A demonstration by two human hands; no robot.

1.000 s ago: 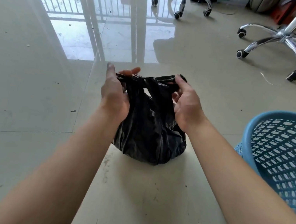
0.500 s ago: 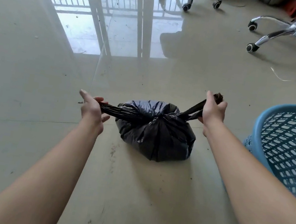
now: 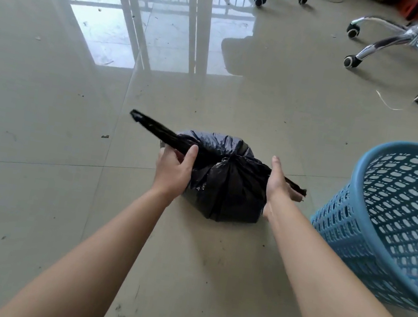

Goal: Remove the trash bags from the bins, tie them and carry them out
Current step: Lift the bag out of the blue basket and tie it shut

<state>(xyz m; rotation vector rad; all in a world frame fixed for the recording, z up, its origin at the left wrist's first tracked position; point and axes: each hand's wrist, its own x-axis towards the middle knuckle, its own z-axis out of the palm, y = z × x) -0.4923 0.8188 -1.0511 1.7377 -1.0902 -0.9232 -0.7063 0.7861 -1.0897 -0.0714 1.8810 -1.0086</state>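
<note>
A black trash bag is seen resting on the pale tiled floor, already out of its bin and gathered shut at a cinched neck on top. Two twisted tails of plastic are drawn out from that neck along one slanting line. The longer left tail is pointed away and to the left, and the short right tail is pointed toward the bin.

The left tail is gripped by the left hand, fingers curled round it and thumb laid across, tight against the bag's left flank. The right tail is held in the right hand, thumb raised. Its fingers are mostly hidden behind the palm, but the plastic is seen passing through the grasp. The bag is flanked evenly by both hands, neither being clearly nearer.

A further knot is judged likely. For that, the tails would have to be brought back over the neck and crossed, so the slack in the longer left tail is what counts.

A blue lattice bin, apparently unlined, is stood just beside the right forearm. Two chrome chair bases are set well apart behind. The way is blocked by nothing between the hands.
</note>
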